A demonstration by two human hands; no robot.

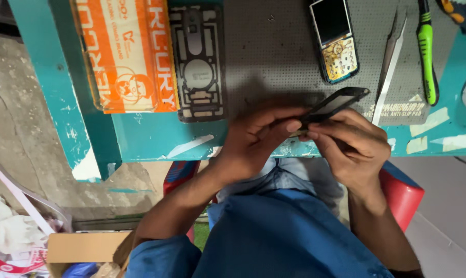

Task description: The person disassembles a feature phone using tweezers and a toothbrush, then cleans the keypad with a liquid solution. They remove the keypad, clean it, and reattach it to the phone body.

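Note:
Both my hands hold a black phone front cover point(336, 103) at the near edge of the teal workbench point(140, 139). My left hand point(256, 139) pinches its near end with thumb and fingers. My right hand point(351, 146) grips it from below and the right side. The cover tilts up to the right, its window facing up. An opened keypad phone point(335, 38) with a dark screen and bare gold keypad contacts lies on the grey mat point(274, 56) beyond my hands.
A black metal stencil plate point(198, 62) lies left on the mat, beside an orange-and-white box point(125, 54). Steel tweezers point(390, 59) and a green-handled tool point(426, 54) lie at the right. A red stool point(402, 193) is under me; clutter and cardboard point(84, 247) sit on the floor at the left.

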